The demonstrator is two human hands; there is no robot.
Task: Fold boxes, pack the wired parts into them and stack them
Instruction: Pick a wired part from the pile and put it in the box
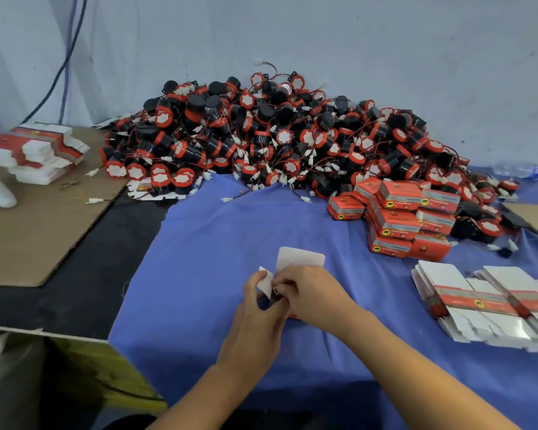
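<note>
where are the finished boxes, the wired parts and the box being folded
finished boxes (395, 218): head view, top of a middle box
wired parts (277, 135): head view, middle of heap
box being folded (298, 257): head view, raised white flap

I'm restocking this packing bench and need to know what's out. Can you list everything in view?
wired parts: big pile, black and red with white caps, back of cloth
closed boxes: several, red with grey band, heaped right of centre
right flat boxes: two bundles, white with red band, right edge
left flat boxes: one heap, white and red, on left cardboard
half-folded box: one, white inside showing, between the hands
cloth: one, blue, table middle
cardboard sheets: two, brown, left side and right edge
bottle: one, clear, far right
cables: two, dark, wall upper left
left hand: pinches the half-folded box
right hand: pinches the half-folded box
</note>
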